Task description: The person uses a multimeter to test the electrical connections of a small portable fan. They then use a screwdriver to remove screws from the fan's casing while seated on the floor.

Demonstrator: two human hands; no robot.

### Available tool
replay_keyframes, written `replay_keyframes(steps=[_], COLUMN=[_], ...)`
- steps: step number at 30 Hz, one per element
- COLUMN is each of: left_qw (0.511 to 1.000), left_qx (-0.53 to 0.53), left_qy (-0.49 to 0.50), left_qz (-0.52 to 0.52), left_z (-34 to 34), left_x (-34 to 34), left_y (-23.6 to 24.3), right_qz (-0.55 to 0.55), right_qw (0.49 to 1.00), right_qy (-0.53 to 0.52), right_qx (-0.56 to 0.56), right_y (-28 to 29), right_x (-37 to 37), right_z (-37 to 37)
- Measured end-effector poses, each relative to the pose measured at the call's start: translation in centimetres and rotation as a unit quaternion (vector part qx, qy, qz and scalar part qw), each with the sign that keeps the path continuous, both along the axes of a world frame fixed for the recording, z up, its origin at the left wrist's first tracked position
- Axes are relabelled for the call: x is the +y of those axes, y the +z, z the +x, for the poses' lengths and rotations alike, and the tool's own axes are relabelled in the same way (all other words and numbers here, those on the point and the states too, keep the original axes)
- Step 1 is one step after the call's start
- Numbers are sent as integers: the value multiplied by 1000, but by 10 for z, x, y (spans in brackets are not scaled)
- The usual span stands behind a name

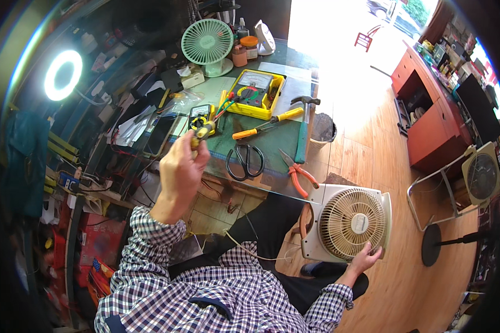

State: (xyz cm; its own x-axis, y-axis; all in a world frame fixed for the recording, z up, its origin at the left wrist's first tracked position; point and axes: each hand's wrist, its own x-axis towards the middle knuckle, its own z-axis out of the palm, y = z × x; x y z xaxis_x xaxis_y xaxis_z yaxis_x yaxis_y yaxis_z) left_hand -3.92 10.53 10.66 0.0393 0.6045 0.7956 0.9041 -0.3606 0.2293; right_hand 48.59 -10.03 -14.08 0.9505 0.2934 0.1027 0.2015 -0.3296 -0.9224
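Head view, seated person at a cluttered workbench. The left hand is raised over the bench edge, fingers closed around a yellow-handled screwdriver, whose handle end points up and away from the wrist. The right hand is lowered to the person's right, fingers curled over the lower rim of a box fan, which stands on the wooden floor just beside the person's knee, grille facing the camera. On the green mat lie black scissors, orange pliers, a hammer and a second yellow screwdriver. Behind them sits a yellow multimeter; a smaller meter lies near the raised screwdriver. A green desk fan stands at the back of the bench, and a ring lamp glows at far left.
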Motion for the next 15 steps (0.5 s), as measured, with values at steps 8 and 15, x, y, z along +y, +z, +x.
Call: replay_keyframes(steps=[8, 15], left_qw=[978, 942], left_qx=[-183, -14], left_qy=[-65, -335], left_qz=[76, 19], left_z=[-19, 47], left_x=[-80, -114], left_y=[33, 18], right_qz=[16, 143], right_qw=[998, 952], right_qy=[-51, 95], right_qx=[-42, -255], right_y=[-3, 114], right_x=[-10, -8], right_z=[4, -82])
